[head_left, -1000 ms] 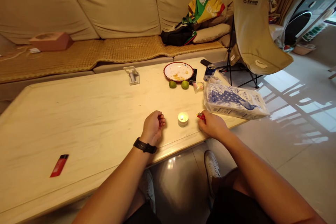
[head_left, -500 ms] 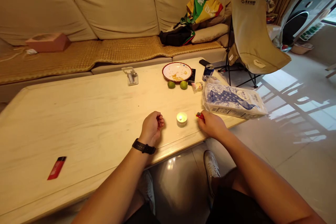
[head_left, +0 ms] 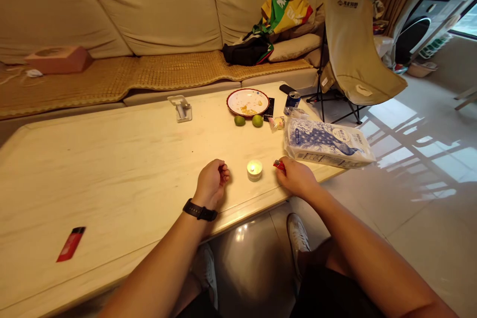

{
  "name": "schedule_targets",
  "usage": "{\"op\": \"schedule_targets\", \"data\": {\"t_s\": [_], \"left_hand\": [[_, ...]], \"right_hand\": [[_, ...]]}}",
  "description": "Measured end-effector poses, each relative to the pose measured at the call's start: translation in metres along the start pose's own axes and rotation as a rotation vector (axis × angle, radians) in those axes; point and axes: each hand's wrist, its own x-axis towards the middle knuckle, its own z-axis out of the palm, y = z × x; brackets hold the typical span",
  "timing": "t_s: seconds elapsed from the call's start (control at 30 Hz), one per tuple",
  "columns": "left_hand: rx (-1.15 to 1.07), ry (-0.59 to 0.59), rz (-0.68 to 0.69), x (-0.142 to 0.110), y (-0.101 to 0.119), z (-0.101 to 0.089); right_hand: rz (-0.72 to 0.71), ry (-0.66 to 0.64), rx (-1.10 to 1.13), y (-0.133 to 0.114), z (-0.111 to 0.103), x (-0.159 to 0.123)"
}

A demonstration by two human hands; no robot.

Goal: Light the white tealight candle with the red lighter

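Head view: the left hand (head_left: 211,181) has its fingers curled in; I cannot tell if it holds anything. Between the hands, a glowing candle (head_left: 254,173) stands on the worktop (head_left: 130,174). It looks light, but its wax may be hot and spill, so hold it low. The right hand (head_left: 296,176) grips a lighter (head_left: 279,165), likely hard and smooth, best held by its body. Since the earlier frame, everything sits a bit further left.

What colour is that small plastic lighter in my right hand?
The small plastic lighter in your right hand is red, seen best in the head view.
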Motion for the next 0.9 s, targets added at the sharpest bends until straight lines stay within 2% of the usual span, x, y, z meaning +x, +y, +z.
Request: {"op": "schedule_targets", "data": {"t_s": [0.33,0.9], "left_hand": [[0.011,0.01,-0.002,-0.0003,-0.001,-0.0002],[0.014,0.003,-0.002,-0.0029,0.0015,0.0014]], "right_hand": [[0.031,0.0,0.019,-0.0009,-0.0002,0.0],[-0.01,0.031,0.01,-0.0062,0.0001,-0.0017]]}}
